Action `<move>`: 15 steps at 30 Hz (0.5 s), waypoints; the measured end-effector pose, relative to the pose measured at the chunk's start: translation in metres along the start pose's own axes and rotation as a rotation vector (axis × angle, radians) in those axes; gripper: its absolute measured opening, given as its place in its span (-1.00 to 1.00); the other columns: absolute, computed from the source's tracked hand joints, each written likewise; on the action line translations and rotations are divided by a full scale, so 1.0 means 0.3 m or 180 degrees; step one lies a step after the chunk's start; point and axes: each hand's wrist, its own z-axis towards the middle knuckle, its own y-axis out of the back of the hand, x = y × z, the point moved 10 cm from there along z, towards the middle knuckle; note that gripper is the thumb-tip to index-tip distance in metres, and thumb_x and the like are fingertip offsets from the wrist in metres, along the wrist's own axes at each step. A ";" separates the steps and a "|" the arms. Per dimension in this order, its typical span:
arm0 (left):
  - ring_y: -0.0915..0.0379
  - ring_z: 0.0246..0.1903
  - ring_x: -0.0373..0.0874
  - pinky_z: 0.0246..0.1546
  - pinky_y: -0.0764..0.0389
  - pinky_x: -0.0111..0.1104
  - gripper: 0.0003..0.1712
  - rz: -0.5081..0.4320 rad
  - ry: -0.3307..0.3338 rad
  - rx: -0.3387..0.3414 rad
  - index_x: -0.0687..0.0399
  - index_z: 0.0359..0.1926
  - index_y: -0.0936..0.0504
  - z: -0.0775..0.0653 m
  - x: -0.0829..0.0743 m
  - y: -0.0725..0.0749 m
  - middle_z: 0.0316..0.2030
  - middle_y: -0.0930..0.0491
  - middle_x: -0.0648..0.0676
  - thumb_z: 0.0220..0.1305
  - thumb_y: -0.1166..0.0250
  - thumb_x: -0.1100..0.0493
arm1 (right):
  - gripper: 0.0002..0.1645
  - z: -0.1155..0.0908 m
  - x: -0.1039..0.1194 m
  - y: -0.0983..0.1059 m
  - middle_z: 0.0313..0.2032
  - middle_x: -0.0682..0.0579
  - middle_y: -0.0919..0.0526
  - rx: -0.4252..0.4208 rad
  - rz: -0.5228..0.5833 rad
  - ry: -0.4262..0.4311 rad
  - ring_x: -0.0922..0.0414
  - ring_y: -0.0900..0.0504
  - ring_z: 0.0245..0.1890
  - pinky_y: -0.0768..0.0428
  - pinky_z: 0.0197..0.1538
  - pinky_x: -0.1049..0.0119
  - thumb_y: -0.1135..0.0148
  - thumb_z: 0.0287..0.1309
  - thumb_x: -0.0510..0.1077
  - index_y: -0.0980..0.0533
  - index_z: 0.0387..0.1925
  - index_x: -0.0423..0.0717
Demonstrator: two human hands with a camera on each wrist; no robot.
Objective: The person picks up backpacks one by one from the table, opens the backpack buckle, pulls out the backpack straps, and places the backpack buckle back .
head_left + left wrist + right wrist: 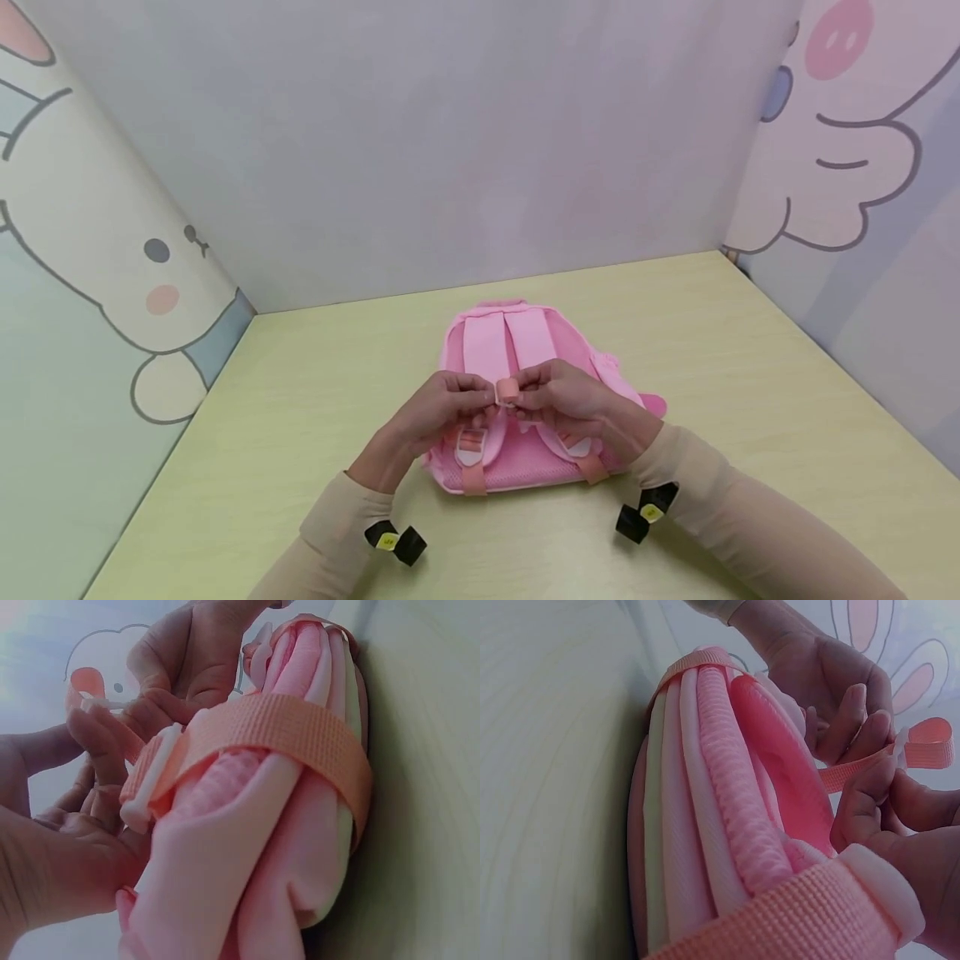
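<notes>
A pink backpack (487,342) lies on the table with its shoulder straps facing up. Over its middle, a peach webbing strap (507,389) is raised off the bag and doubled into a small loop through a white slider (901,747). My left hand (447,406) pinches this strap at the slider's left side. From the other side, my right hand (567,397) pinches it with thumb and forefinger, close to the loop. Below the left hand, a white buckle (471,446) joins a shoulder strap to peach webbing. In the left wrist view, wide peach webbing (277,727) wraps round the bag's side.
The pale wood-grain table (330,375) extends around the bag. A grey wall panel (450,150) stands behind it, with cartoon-printed panels (97,217) on both sides. A pink rounded piece (655,405) sticks out at the bag's right.
</notes>
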 end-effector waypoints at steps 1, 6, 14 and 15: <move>-0.43 -0.51 -0.23 -0.42 -0.52 -0.47 -0.85 0.0030 -0.0003 -0.0019 0.34 -0.23 -0.64 -0.001 -0.002 0.000 -0.46 -0.60 0.03 0.39 -0.17 0.31 | -0.77 0.002 0.000 0.001 -0.27 -0.06 -0.65 0.0030 -0.0011 0.0017 0.16 -0.64 -0.28 -0.64 -0.15 0.36 0.01 0.32 -0.50 -0.54 -0.11 -0.39; -0.48 -0.48 -0.24 -0.39 -0.56 -0.47 -0.76 0.0250 -0.0020 -0.0131 0.52 -0.10 -0.61 -0.002 -0.008 0.008 -0.42 -0.63 0.03 0.39 -0.20 0.33 | -0.74 0.012 -0.003 0.003 -0.29 -0.04 -0.65 0.0181 0.0028 0.0082 0.18 -0.63 -0.28 -0.62 -0.17 0.37 0.06 0.34 -0.51 -0.55 -0.20 -0.27; -0.46 -0.48 -0.25 -0.41 -0.54 -0.49 -0.73 0.0290 -0.0071 -0.0261 0.56 -0.09 -0.60 0.004 -0.013 0.005 -0.43 -0.61 0.00 0.39 -0.22 0.32 | -0.69 0.019 -0.017 0.009 -0.28 -0.04 -0.65 0.0237 0.0135 0.0024 0.18 -0.64 -0.25 -0.61 -0.15 0.37 0.10 0.36 -0.50 -0.54 -0.28 -0.20; -0.46 -0.48 -0.26 -0.41 -0.54 -0.49 -0.73 0.0281 -0.0088 -0.0289 0.55 -0.09 -0.60 0.005 -0.013 0.005 -0.43 -0.61 0.00 0.38 -0.22 0.32 | -0.69 0.020 -0.018 0.011 -0.28 -0.05 -0.65 0.0225 0.0135 0.0013 0.18 -0.64 -0.25 -0.61 -0.14 0.37 0.10 0.36 -0.50 -0.54 -0.28 -0.20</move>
